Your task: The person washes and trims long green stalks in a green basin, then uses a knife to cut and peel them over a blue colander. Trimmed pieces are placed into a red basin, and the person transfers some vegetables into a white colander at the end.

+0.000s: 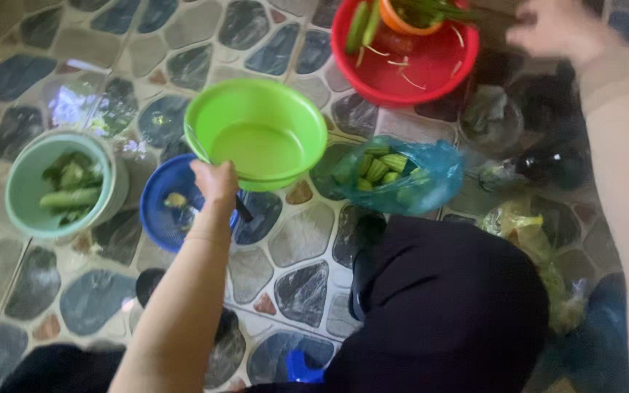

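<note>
My left hand (215,182) is at frame centre-left, fingers curled shut on a dark-handled tool, probably a knife (244,209); only the handle end shows below my fist, pointing down-right. The hand sits on the near rim of the green bowl (256,131), touching or just over it, can't tell which. The green bowl lies up-right of the grip, round, bright lime plastic, and looks empty. The blue bowl (161,207) is directly under and left of my wrist, with one small yellowish scrap in it.

My right hand (556,28) is in the upper right corner, blurred, beside the red basin (431,73); can't tell if it holds anything. The left is clearly nearer the green bowl.

Blue bag of cut green vegetable pieces (394,175) sits just right of the green bowl, and the pale green bucket (34,182) is at far left.
</note>
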